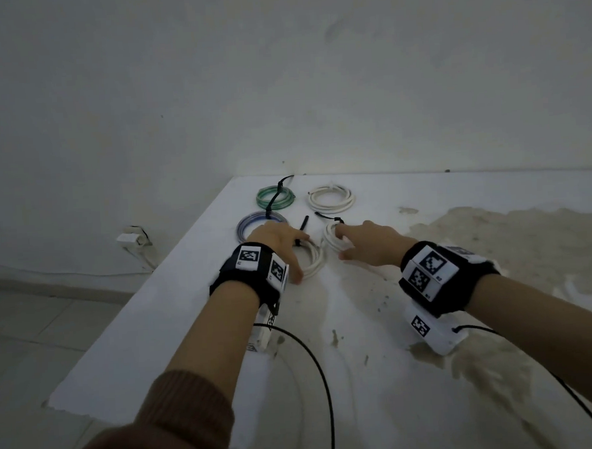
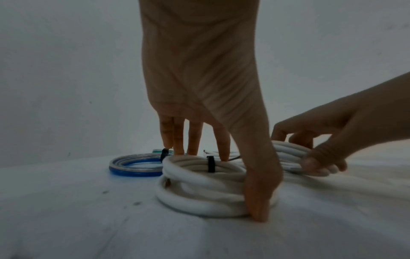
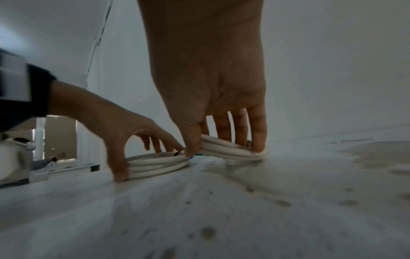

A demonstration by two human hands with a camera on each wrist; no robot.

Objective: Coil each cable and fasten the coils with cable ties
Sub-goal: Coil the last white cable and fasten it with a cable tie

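Note:
Two white cable coils lie side by side on the white table (image 1: 189, 315). My left hand (image 1: 301, 258) spans the larger white coil (image 1: 312, 259), thumb at its near rim and fingers at its far rim. The left wrist view shows this coil (image 2: 195, 177) with a black cable tie (image 2: 210, 164) round it. My right hand (image 1: 342, 242) grips the smaller white coil (image 1: 333, 241), whose black tie (image 1: 333, 219) sticks out behind. In the right wrist view my right hand (image 3: 224, 150) has thumb and fingers curled over that coil (image 3: 235, 154).
Farther back lie a blue coil (image 1: 253, 223), a green coil (image 1: 275, 197) with a black tie, and another white coil (image 1: 331, 199). The table's left edge drops to the floor. A wall socket (image 1: 130, 238) sits left. A stained patch (image 1: 528, 239) covers the right.

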